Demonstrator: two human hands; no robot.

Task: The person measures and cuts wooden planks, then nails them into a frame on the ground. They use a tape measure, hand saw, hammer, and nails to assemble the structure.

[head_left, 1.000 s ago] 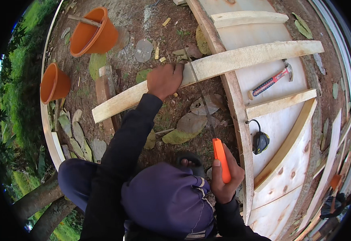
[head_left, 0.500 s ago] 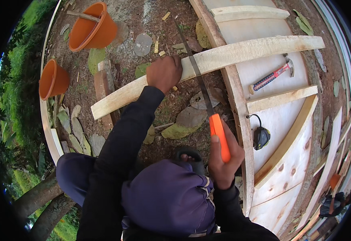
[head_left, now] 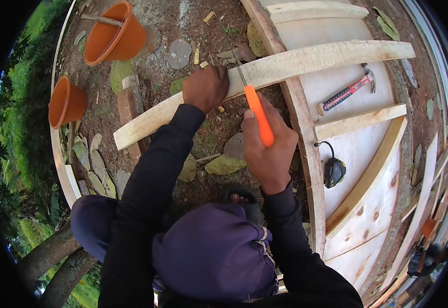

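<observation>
A pale, slightly curved wooden board (head_left: 326, 57) lies across, its right part over a timber-edged frame (head_left: 301, 110) and its left end over a wood block (head_left: 128, 109). My left hand (head_left: 206, 88) is closed over the board left of its middle. Just right of it, my right hand (head_left: 271, 154) grips the orange handle of a handsaw (head_left: 259, 117). The saw's dark blade crosses the board beside my left knuckles; only a short stretch of it shows. Whether it has cut into the wood cannot be made out.
On the frame's pale panel lie a claw hammer (head_left: 348, 94) and a black tape measure (head_left: 334, 171). A curved wood strip (head_left: 370, 179) is set lower on the panel. Two orange buckets (head_left: 126, 38) stand at the far left. Dry leaves (head_left: 225, 165) litter the soil.
My right hand has pushed the saw forward and slightly left, bringing its handle up to the board's near edge. Far less of the blade shows. My left hand stays on the board.
</observation>
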